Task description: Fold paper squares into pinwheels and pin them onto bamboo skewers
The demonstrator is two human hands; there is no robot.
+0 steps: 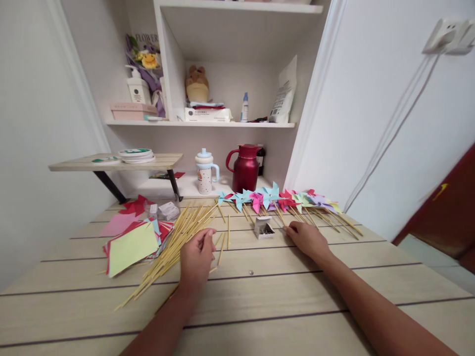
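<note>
My right hand (307, 239) pinches the lower end of the stick of a light blue paper pinwheel (270, 195), which lies at the back of the table. Beside it, several finished pinwheels (302, 200) in pink, red, green and purple form a row, sticks pointing towards me. My left hand (198, 254) is closed with curled fingers at the right edge of a pile of thin wooden sticks (174, 247). Whether anything is inside those fingers is hidden. Between my hands stands a small open white box (264, 228) with small dark metal pieces in it.
Coloured paper squares (133, 247) are stacked at the left, near clear plastic packs (168, 211). A raised wooden stand (166, 160) carries rolls of tape (136, 157). Behind the table are a cup (204, 173) and a red jug (245, 170). A tiny shiny piece (251, 272) lies in front.
</note>
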